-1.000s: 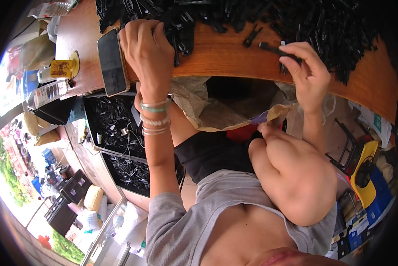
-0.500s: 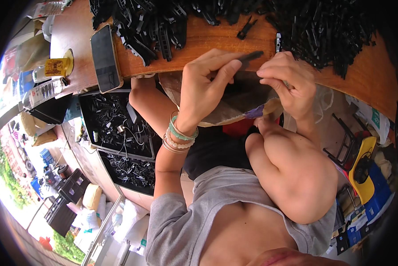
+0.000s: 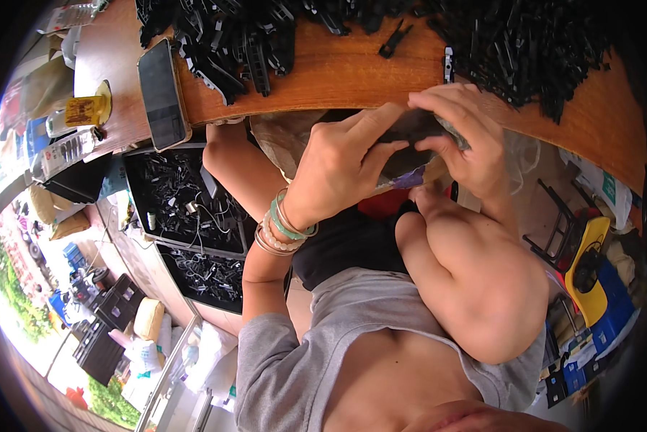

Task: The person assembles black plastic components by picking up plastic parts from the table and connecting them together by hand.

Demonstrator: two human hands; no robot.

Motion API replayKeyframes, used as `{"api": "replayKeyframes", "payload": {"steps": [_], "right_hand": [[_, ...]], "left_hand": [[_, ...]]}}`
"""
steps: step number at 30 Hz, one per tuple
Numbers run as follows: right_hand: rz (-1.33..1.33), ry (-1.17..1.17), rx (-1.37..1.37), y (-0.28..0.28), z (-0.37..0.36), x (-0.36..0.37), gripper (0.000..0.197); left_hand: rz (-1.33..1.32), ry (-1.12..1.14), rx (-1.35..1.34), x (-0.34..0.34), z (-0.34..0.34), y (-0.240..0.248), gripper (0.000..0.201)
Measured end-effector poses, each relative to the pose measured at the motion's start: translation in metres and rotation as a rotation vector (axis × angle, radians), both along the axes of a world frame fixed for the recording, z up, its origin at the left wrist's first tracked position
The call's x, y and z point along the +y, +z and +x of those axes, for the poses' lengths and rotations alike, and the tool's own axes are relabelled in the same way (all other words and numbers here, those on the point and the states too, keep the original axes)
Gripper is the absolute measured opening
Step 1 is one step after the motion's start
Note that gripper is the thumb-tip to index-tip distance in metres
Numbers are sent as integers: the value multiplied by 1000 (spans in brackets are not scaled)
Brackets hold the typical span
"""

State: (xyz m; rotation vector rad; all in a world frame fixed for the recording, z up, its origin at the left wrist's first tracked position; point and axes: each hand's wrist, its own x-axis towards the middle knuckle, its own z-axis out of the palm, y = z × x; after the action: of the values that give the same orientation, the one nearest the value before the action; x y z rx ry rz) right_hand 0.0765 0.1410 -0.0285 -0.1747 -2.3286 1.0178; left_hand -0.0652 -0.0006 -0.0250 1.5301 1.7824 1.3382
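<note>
Over the open mouth of a brown bag (image 3: 273,140), my two hands face each other with fingertips nearly meeting. My left hand (image 3: 349,162) wears bracelets at the wrist and is curled, its index finger and thumb pointing right. Whatever it grips is lost against the bag's dark inside. My right hand (image 3: 471,140) is bent, its thumb and forefinger apart, and I make out nothing between them. Beyond the hands, on the wooden table (image 3: 352,65), lie a loose black plastic clip (image 3: 395,39) and a small black-and-silver piece (image 3: 448,66).
Black plastic parts pile up at the table's back left (image 3: 259,43) and right (image 3: 532,57). A phone (image 3: 163,93) lies at the left edge, near a yellow container (image 3: 84,111). Below left stand black trays (image 3: 219,253) of parts and cables. A yellow stool (image 3: 590,281) stands right.
My left hand has moved slightly down and toward my right hand. The dark strip between its fingers no longer shows. My right thumb and forefinger have spread apart. The view has shifted slightly.
</note>
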Motion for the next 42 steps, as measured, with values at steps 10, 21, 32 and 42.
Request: {"api": "replayKeyframes", "payload": {"steps": [10,21,32,42], "right_hand": [[26,-80,70,-7,0,-2,31],[-82,-23,18,-11,-8,-9,32],[-278,31,-69,-11,-16,-17,31],[-1098,99,-248,-4,-9,-20,30]], "left_hand": [[35,10,11,4,3,-6,34],[12,27,-138,-9,-4,-13,35],[-17,76,-232,-16,-9,-23,30],[114,163,200,-8,8,-11,37]]}}
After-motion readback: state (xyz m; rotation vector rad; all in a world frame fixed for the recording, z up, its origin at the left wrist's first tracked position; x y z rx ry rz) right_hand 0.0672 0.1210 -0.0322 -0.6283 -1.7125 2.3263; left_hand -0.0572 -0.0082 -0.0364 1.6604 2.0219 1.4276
